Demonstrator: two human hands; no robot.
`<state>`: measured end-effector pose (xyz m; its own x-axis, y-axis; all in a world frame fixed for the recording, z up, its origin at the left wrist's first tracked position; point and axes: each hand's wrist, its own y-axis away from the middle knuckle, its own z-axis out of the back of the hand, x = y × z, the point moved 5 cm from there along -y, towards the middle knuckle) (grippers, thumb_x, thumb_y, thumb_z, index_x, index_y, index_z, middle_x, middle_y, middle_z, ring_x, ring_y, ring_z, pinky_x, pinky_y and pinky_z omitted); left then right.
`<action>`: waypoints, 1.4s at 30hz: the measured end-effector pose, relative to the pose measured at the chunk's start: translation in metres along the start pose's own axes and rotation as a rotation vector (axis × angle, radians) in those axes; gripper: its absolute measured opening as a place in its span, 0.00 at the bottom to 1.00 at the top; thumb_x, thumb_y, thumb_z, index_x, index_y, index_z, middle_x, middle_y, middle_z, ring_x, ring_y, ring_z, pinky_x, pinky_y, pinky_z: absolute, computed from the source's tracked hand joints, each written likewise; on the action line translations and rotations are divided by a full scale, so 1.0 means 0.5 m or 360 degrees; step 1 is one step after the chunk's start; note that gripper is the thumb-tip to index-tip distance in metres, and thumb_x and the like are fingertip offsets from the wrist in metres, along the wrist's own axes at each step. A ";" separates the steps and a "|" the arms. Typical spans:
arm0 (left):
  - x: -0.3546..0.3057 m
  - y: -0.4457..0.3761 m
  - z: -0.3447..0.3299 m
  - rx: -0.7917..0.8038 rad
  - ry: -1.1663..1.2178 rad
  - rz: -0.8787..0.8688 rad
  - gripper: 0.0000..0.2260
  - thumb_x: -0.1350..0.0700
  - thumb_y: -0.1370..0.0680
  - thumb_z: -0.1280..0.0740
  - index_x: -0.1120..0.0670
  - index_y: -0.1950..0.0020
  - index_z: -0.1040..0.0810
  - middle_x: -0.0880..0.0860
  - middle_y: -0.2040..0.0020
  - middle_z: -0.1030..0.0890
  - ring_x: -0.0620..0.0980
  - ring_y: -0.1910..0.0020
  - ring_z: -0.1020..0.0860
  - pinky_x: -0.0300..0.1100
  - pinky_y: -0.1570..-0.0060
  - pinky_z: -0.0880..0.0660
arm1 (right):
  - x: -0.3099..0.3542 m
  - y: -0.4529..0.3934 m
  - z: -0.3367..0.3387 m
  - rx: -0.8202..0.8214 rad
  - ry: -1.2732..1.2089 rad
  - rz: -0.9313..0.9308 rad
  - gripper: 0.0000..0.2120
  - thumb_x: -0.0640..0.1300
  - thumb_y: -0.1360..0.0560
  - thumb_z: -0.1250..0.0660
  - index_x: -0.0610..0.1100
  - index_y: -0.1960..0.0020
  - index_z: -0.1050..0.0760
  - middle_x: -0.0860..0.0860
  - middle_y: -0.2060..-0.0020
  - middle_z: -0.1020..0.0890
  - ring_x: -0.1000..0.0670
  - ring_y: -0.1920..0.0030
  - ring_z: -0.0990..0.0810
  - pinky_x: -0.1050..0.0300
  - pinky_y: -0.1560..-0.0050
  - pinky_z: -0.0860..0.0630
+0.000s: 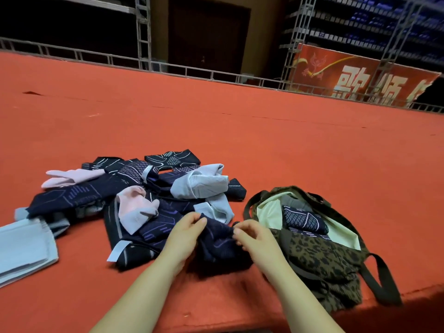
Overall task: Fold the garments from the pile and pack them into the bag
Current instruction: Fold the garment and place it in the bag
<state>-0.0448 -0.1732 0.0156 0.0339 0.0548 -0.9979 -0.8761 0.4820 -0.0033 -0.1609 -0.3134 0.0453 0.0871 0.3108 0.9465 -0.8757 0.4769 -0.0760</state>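
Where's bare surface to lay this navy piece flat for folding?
Bare red surface runs beyond the pile, and near the front edge below the light blue stack. It is crowded between the pile and the leopard bag, where both hands grip the navy garment.

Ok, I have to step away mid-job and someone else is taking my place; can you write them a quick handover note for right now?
Left hand and right hand: both pinch the top edge of the dark navy patterned knit garment at the near edge of the red felt table.
Leopard-print fabric bag: lies open to the right, with one folded navy diamond-pattern garment inside.
Done: at least that one piece is packed.
Left: finish folding the held piece, then work through the mixed pile of navy, pink and pale blue garments on the left.
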 end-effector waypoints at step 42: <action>-0.012 0.162 0.154 0.0338 0.0372 -0.0209 0.25 0.44 0.36 0.32 0.53 0.42 0.25 0.48 0.45 0.19 0.47 0.44 0.23 0.44 0.45 0.28 | 0.045 0.036 -0.207 -0.0105 -0.1766 -0.0756 0.21 0.46 0.24 0.37 0.34 0.36 0.28 0.36 0.43 0.21 0.39 0.46 0.20 0.47 0.48 0.21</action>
<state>-0.0790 -0.0672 0.0265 0.0068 -0.2099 -0.9777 -0.7511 0.6444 -0.1436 -0.1256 -0.2129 0.0328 -0.0898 -0.7664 0.6361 -0.8381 0.4032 0.3675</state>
